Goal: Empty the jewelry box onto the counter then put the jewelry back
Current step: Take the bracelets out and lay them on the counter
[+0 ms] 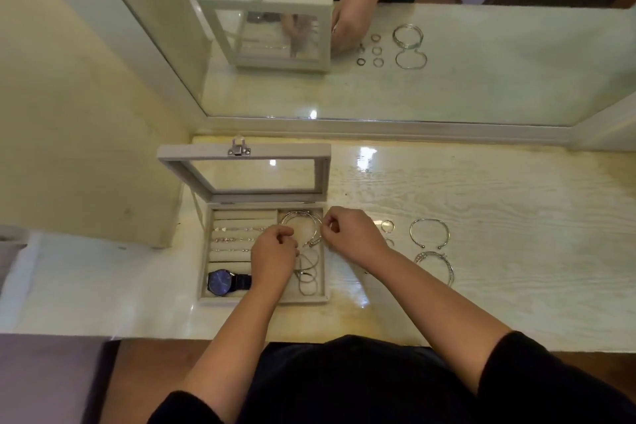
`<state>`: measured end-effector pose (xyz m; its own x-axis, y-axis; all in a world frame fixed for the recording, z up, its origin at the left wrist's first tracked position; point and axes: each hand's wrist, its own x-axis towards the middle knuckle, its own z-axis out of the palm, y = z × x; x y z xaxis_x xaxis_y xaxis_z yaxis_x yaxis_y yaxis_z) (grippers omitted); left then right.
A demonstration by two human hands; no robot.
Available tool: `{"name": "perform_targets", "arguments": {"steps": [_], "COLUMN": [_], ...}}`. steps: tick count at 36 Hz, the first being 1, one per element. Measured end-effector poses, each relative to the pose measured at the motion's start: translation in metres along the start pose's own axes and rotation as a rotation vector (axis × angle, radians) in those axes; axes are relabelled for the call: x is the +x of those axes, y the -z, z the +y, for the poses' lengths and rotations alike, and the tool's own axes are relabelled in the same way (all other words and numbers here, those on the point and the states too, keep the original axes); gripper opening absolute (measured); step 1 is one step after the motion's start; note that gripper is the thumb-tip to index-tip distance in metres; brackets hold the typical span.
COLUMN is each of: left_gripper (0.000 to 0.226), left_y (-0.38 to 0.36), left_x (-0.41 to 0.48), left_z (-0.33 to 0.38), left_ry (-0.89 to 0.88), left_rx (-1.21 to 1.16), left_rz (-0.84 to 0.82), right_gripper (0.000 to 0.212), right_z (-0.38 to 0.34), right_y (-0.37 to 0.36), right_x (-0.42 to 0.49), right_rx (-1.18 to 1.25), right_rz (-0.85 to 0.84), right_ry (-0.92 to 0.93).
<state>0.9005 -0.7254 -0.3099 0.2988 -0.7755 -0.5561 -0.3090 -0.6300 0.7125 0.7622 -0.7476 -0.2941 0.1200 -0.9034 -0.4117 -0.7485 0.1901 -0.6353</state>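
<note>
The jewelry box (262, 253) is set open on the pale counter (481, 189), its glass lid (246, 173) raised toward the mirror (447, 86). A blue-faced watch (220, 281) is kept in the near-left compartment, small pieces along the ring rolls (241, 237), and bangles (301, 225) in the right compartments. The left hand (273, 256) is held over the box with fingers curled together; the right hand (349, 236), at the box's right edge, is closed likewise. Whether anything is pinched cannot be told. An open cuff bracelet (429, 232), stacked bracelets (436, 265) and a ring (387, 226) are laid right of the hands.
</note>
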Motion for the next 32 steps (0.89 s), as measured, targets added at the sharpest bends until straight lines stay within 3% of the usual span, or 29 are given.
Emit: {"name": "perform_targets", "arguments": {"steps": [7,17,27,32], "left_gripper": [0.023,0.028,0.031,0.029], "left_y": [0.013,0.021,0.026,0.029], "left_x": [0.012,0.022,0.022,0.021], "left_z": [-0.005,-0.008,-0.008,-0.008], "left_ry": [-0.009,-0.007,-0.030,-0.035], "left_rx": [0.049,0.113,0.141,0.128], "left_rz": [-0.037,-0.128,-0.181,-0.197], "right_gripper": [0.024,0.015,0.017,0.011], "right_z": [-0.013,-0.022,-0.031,-0.032], "right_y": [-0.012,-0.026,-0.033,-0.034], "right_x": [0.013,0.024,0.025,0.025], "right_rx": [-0.247,-0.500,-0.585,-0.517], "right_rz": [-0.006,0.006,0.034,0.052], "right_ry": [0.023,-0.024,-0.118,-0.145]}}
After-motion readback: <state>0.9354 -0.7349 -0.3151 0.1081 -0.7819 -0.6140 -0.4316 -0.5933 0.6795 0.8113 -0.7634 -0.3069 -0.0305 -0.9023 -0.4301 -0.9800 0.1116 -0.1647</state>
